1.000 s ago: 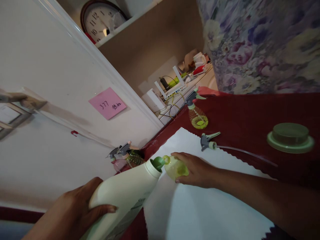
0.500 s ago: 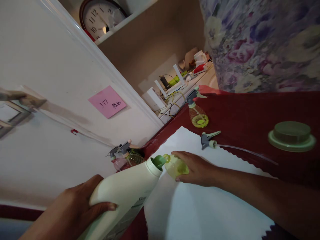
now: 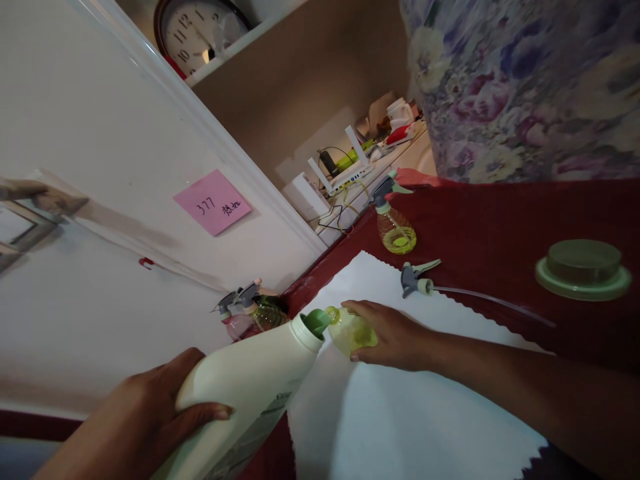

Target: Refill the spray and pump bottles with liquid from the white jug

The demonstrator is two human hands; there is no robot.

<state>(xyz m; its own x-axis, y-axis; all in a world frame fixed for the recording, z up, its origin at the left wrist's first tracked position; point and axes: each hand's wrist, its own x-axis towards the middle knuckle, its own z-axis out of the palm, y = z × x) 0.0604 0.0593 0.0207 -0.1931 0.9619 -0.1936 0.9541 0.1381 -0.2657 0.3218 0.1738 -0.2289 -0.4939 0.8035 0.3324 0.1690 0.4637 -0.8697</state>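
Because neither grip had visibly shifted, work seemed unadvanced, the left hand wrapped around a tilted white bottle, its green spout at the small bottle clasped in the right hand.

Base of large bottle off-frame

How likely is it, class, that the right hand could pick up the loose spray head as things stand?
Probably not yet: the right hand is wrapped around the small bottle. Otherwise the way looks free, as the spray head lies close by with nothing visible between.
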